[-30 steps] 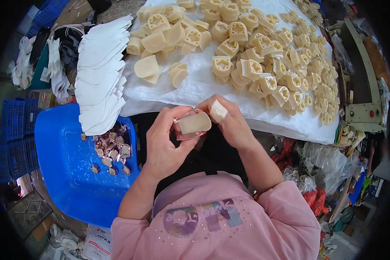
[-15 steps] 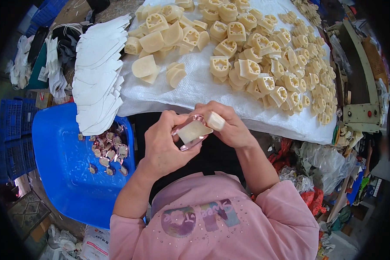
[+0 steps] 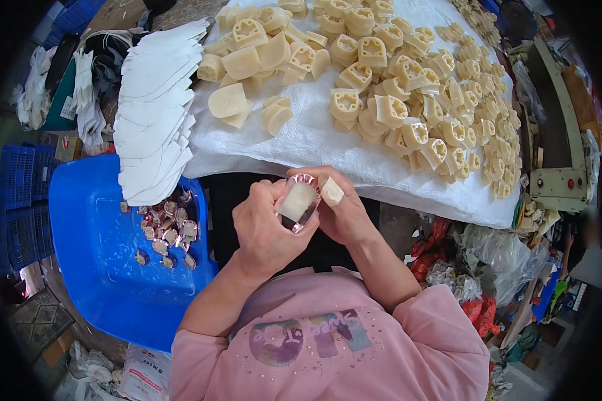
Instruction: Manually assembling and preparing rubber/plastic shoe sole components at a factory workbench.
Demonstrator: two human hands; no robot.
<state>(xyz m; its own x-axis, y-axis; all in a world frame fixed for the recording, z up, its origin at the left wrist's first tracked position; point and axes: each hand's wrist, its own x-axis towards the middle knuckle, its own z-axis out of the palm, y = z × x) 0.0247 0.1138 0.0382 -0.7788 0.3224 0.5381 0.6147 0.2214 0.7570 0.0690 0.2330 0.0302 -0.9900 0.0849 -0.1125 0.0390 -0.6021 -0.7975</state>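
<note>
beige insert (image 3: 299, 198) sits squarer in shiny pink shell (image 3: 306, 178) now, likely better nested, my left hand (image 3: 264, 220) and right hand (image 3: 345, 215) both closed around it

A: what's that pale green machine frame (image 3: 556, 196) with the red button (image 3: 571, 182) got near it?
B: crinkly clear plastic (image 3: 505, 257) below and left of it, red bags (image 3: 481, 314) lower down.
A: and way off to its left?
B: blue crates (image 3: 21, 174), a teal bin (image 3: 55, 119) above those, plus a printed white sack (image 3: 144, 374) far lower left lol
</note>
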